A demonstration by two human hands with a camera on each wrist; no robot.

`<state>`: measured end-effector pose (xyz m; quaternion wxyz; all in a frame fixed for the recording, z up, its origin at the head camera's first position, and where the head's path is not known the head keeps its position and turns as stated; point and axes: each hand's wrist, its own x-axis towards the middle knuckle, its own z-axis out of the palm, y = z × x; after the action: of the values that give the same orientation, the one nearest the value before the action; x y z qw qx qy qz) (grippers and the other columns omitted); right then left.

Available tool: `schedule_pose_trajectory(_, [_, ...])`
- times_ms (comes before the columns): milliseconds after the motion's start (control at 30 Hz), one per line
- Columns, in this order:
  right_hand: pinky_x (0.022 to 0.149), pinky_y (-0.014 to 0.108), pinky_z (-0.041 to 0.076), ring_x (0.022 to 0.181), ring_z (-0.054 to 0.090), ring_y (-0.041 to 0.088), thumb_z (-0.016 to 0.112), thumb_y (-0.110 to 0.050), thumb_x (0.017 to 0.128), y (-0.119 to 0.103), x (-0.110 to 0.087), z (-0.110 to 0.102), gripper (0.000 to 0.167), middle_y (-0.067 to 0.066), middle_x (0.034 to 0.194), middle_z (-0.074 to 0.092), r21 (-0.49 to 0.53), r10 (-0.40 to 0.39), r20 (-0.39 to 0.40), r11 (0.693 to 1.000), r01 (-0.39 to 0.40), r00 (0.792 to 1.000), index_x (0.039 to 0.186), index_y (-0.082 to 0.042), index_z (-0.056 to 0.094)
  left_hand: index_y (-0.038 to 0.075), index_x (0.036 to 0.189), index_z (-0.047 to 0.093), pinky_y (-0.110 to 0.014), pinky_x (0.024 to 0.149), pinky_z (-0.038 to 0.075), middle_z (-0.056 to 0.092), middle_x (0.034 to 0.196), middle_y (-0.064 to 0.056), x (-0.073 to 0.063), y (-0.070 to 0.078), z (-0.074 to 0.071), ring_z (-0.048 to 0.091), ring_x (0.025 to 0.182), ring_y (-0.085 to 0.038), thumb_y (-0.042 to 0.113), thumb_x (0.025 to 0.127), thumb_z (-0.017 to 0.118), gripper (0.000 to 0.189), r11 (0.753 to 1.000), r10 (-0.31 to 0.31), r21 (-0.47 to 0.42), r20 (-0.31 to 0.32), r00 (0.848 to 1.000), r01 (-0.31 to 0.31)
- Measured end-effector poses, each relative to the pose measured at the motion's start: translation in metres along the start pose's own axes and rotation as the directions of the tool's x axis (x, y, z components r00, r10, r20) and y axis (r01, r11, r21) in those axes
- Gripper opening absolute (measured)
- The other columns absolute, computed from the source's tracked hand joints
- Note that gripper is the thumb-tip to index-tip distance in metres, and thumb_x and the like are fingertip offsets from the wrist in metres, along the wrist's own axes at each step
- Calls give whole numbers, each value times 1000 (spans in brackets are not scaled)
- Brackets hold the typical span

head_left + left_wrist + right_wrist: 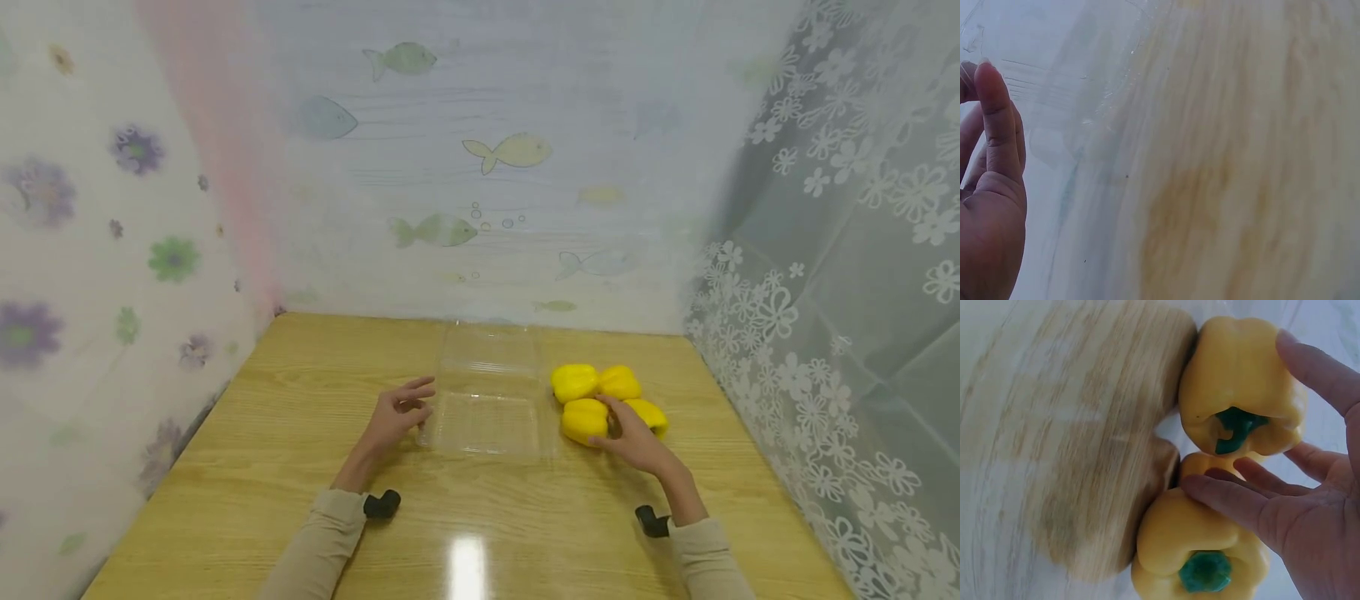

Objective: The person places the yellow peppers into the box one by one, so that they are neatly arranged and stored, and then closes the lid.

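Note:
A clear plastic clamshell container (487, 423) lies spread out on the table, its two halves one behind the other. My left hand (397, 414) is at its left edge; in the left wrist view the fingertips (992, 81) come together at the thin plastic rim. To the right stand several yellow bell peppers in a cluster. My right hand (636, 435) holds the front left bell pepper (584, 421) between thumb and index finger, the index tip hidden behind it in the right wrist view. A second bell pepper (1200, 540) sits beside the spread fingers, its green stem facing the camera.
Two more bell peppers (574, 383) touch each other at the back of the cluster. The wooden table (315, 358) meets fabric printed with fish behind and with flowers at both sides. Black wrist cameras (382, 504) sit at both sleeves.

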<state>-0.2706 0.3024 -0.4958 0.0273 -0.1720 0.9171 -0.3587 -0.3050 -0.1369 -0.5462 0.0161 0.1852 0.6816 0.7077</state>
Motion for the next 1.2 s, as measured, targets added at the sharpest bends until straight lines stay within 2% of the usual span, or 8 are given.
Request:
schedule_pose_trajectory(133, [113,65,33,144,31,51,76,-15,93,1,0,0,76,34,156,33,21,-14,-1,1000,14,1000,152,9,33,-21,126,59,-20,63,53,43,155,-26,0,2,1,62,85,-9,-3,95,66,36,1000,-7,9,-23,1000,7])
schedule_pose_trajectory(433, [111,65,35,143,32,52,75,-9,93,5,1,3,75,34,155,32,61,-56,-2,997,56,998,152,10,32,-22,126,58,-20,65,54,41,156,-27,-1,0,0,63,89,-10,-3,96,65,36,1000,-20,3,-20,1000,20])
schedule_pose_trajectory(600, [112,64,35,142,33,50,75,-9,93,6,1,4,75,32,156,33,66,-44,-3,997,44,999,152,8,32,-22,126,58,-21,65,54,40,157,-25,-2,0,0,63,89,-14,-3,97,65,36,1000,-21,-8,-12,1000,21])
schedule_pose_trajectory(833, [112,67,32,143,31,52,73,-10,95,4,1,4,76,33,158,29,83,-19,4,996,19,1000,154,7,29,-23,126,57,-20,63,54,39,156,-28,-1,-2,1,62,85,-12,-2,96,66,37,1000,3,-18,-25,1000,-4])
schedule_pose_trajectory(967, [112,68,31,143,29,54,71,-11,97,3,1,4,76,33,159,25,103,-25,16,994,23,1000,155,7,25,-22,126,58,-19,64,54,40,156,-27,0,-1,2,63,86,-13,-2,96,66,37,1000,4,-14,-36,999,-4])
schedule_pose_trajectory(1200, [107,69,36,140,32,58,70,-9,97,1,0,6,76,35,158,23,145,-48,14,988,45,999,155,9,25,-22,125,59,-18,64,52,40,157,-25,-2,-3,4,59,80,-8,-4,96,65,34,1000,-14,-29,-36,999,13])
